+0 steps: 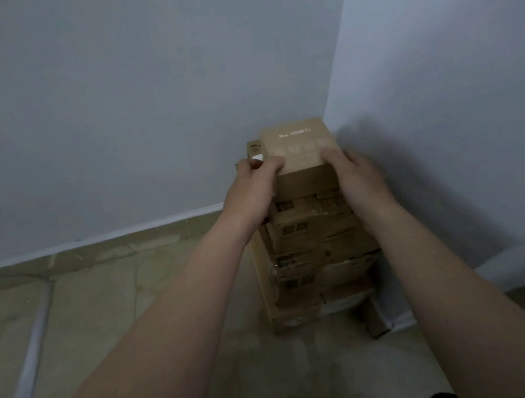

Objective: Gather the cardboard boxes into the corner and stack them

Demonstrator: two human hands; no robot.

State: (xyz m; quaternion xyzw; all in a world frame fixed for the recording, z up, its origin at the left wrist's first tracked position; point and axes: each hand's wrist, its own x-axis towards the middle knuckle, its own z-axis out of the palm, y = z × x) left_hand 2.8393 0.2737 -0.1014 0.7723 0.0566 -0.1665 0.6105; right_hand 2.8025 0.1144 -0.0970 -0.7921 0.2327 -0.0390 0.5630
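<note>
Both hands hold the top box [297, 146], a small cardboard carton with pale printing on its lid, at the head of a tall stack [311, 246] standing on the floor [100, 306] in the corner where the two walls [334, 94] meet. The left hand [250, 193] clasps the box's 9 o'clock side, thumb curled over the near top edge and fingers wrapping round the far side. The right hand [357, 178] lies flat along the 3 o'clock side with fingertips on the lid. Each grip is closed against the carton rather than around it, pressing inward from opposite flanks.

The relation that matters is the box against the stack beneath. Its long axis runs from 6 towards 12 o'clock, roughly in line with the boxes below, and it sits slightly towards 1 o'clock of them, close to the corner seam. Whether its base rests fully on the carton under it cannot be told; the hands hide that seam. Neither hand is clearly nearer. The stack looks uneven lower down, so I judge a level release will matter.
</note>
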